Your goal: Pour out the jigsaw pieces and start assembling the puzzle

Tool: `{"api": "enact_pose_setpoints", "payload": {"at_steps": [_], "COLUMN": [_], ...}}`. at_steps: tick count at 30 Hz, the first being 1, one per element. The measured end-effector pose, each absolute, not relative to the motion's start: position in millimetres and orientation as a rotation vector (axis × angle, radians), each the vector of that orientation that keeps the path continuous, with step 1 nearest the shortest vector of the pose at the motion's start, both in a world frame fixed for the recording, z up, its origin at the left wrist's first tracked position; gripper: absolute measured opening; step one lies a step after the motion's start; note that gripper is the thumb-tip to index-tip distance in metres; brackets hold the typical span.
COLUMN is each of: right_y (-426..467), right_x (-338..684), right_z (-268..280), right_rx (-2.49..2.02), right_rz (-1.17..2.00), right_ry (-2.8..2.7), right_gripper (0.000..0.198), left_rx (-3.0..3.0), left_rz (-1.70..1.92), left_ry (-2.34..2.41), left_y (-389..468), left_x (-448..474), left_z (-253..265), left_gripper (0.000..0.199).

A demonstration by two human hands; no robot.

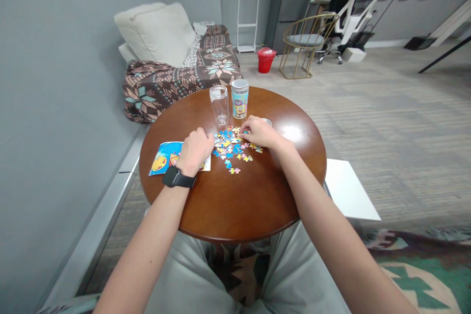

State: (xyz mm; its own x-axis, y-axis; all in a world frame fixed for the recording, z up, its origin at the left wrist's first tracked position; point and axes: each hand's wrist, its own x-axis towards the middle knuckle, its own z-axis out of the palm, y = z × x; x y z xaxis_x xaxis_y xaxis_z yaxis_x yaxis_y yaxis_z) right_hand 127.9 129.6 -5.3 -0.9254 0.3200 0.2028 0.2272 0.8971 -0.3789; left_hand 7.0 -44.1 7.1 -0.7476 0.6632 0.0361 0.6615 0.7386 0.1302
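Forearms (147,240) nearest us, rising from lower corners. Round table (239,206) beneath, mid-frame: we'd best pinch lightly by edges, one at a time. Left hand (196,149), left of centre, curled; right hand (260,132), right, fingers narrowed; contents, we cannot tell. Puzzle pieces (237,148), centre: right of left fingers, around right fingertips.
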Motion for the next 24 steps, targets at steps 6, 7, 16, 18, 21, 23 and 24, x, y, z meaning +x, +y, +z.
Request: {"api": "enact_pose_setpoints", "payload": {"at_steps": [6, 7, 16, 18, 21, 23, 24], "right_y": [128.9, 129.0, 142.9, 145.6, 146.2, 145.1, 144.4], "right_x": [127.3, 127.2, 140.2, 142.6, 142.8, 141.6, 141.0], "right_z": [-3.2, -3.4, -3.3, -4.6, -6.8, -6.9, -6.4], "right_rx": [-0.407, -0.402, -0.586, -0.616, -0.618, -0.606, -0.597], "right_rz": [0.518, 0.531, 0.514, 0.496, 0.475, 0.472, 0.477], "right_ry": [-2.753, -2.76, -2.707, -2.739, -2.75, -2.737, -2.725], "right_gripper": [0.018, 0.017, 0.025, 0.023, 0.017, 0.014, 0.013], "left_rx": [1.067, 1.059, 1.135, 1.172, 1.23, 1.268, 1.285], "left_rz": [0.136, 0.132, 0.282, 0.33, 0.377, 0.396, 0.405], "left_ry": [2.922, 2.926, 3.0, 3.023, 3.051, 3.063, 3.068], "left_y": [-45.3, -45.5, -43.9, -43.4, -43.1, -43.2, -43.3], "left_x": [5.8, 6.0, 12.6, 13.1, 13.6, 14.3, 14.7], "left_z": [8.9, 9.3, 16.1, 16.5, 16.9, 17.5, 17.8], "left_gripper": [0.04, 0.04, 0.035, 0.034, 0.031, 0.028, 0.027]}}
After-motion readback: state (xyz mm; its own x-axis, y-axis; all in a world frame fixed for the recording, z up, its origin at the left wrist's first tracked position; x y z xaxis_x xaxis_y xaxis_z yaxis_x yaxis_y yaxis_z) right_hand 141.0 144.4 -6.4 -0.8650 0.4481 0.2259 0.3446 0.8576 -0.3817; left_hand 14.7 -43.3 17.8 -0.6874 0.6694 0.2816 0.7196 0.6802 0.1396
